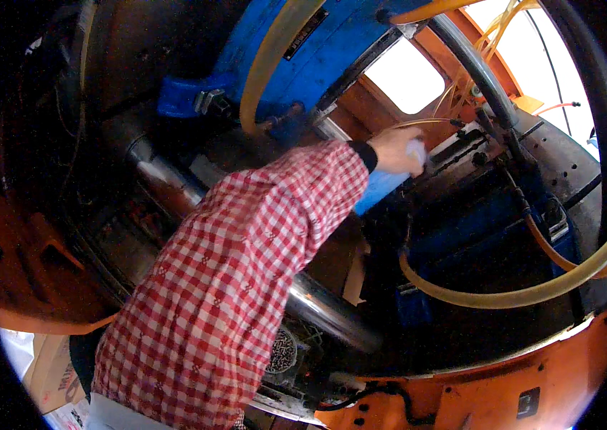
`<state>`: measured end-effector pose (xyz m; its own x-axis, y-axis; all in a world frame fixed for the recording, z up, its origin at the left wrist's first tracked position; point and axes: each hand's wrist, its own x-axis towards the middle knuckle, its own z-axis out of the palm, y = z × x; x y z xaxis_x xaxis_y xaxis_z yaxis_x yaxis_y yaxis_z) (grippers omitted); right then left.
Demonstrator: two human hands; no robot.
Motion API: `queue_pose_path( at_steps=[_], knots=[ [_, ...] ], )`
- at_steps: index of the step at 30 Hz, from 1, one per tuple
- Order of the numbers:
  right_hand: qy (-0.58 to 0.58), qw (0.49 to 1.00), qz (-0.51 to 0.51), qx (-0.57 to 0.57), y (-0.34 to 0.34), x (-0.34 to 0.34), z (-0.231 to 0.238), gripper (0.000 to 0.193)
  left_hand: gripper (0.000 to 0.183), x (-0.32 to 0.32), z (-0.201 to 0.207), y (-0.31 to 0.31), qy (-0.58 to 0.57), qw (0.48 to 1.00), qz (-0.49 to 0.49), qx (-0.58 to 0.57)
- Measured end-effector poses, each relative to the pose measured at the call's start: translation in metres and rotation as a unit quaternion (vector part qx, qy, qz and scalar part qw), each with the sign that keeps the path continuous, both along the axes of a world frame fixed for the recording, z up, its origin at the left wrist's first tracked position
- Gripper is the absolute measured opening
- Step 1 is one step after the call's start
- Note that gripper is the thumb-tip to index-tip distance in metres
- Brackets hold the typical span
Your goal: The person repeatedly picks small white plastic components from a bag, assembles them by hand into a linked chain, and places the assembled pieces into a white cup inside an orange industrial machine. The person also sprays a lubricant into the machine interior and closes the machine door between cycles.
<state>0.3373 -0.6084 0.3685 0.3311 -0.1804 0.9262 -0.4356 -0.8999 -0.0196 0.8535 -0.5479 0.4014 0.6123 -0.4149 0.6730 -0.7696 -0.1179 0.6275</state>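
Observation:
My left arm, in a red and white checked sleeve with a dark cuff, reaches across from the lower left into the machine. At its end, my left hand [395, 152] is curled shut on a pale, whitish piece [416, 149] that looks like cloth; motion blur hides its exact kind. Just under the hand is a bright blue surface [382, 190]. Right beside the fingers lies a dark metal block with a slotted top [465, 152]. My right hand is out of view.
A big blue machine body [346, 32] stands above. Yellowish hoses [525, 295] loop on the right. A shiny metal bar [332, 312] runs beneath my arm, near a round container of small metal parts [283, 350]. An orange frame [482, 394] edges the front; a cardboard box [52, 373] sits lower left.

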Motion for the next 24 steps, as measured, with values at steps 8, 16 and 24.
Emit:
queue_pose_path(
  at_steps=[8,16,24],
  knots=[
    [0.022,0.998,-0.006,-0.054,-0.012,-0.004,-0.002,0.036,0.075,-0.001,-0.021,-0.012,0.001,0.999,-0.023,-0.024],
    [0.008,0.998,0.048,-0.050,-0.027,-0.010,-0.012,0.032,0.076,-0.046,0.066,-0.004,0.012,0.975,-0.029,-0.219],
    [0.094,0.993,0.044,-0.054,-0.084,-0.032,-0.026,0.035,0.070,-0.098,0.059,0.053,-0.004,0.988,0.038,-0.150]
  ],
)
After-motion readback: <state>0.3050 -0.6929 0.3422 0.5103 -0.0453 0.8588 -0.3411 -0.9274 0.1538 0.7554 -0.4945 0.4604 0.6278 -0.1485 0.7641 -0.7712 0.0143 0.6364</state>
